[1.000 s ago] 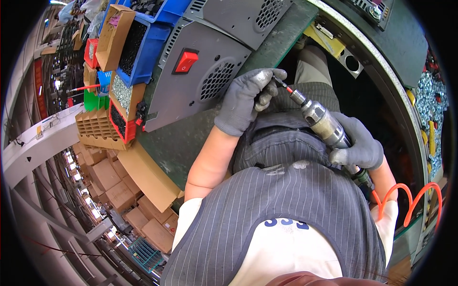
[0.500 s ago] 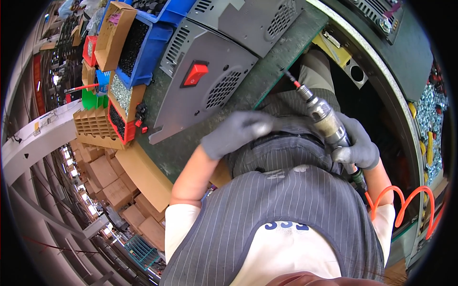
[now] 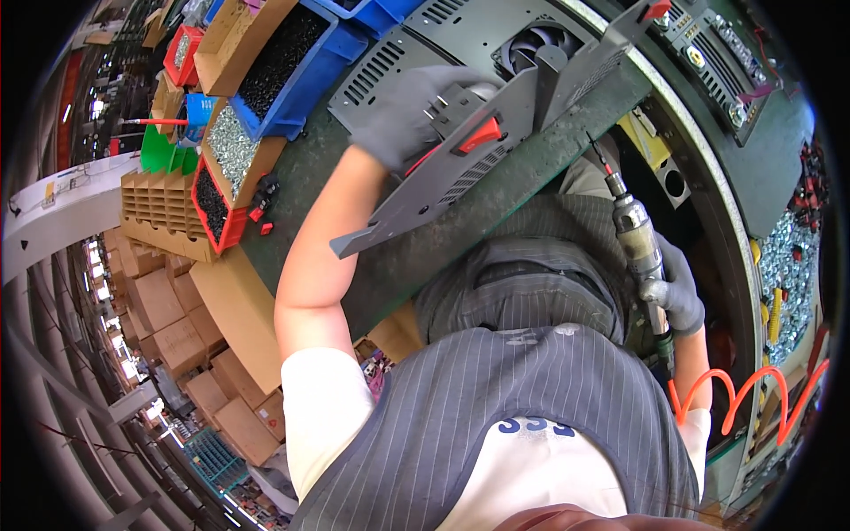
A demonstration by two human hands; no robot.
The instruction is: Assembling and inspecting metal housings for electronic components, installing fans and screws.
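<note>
My left hand, in a grey glove, is closed on the back side of a grey sheet-metal panel, beside the black switch housing with metal terminals. The panel stands tilted up over the bench, its red rocker switch and round vent holes toward me. My right hand, also gloved, is wrapped round a pneumatic screwdriver. Its thin bit points up and away, apart from the panel. From its lower end runs an orange coiled hose.
A black fan sits behind a second raised grey panel. At the left stand a blue bin of black parts, a carton of silvery screws and a red tray. Loose screws lie at the far right.
My left hand has moved up and away to the back of the panel, which has tipped up from lying face up. The screwdriver has shifted slightly right and turned more upright.
</note>
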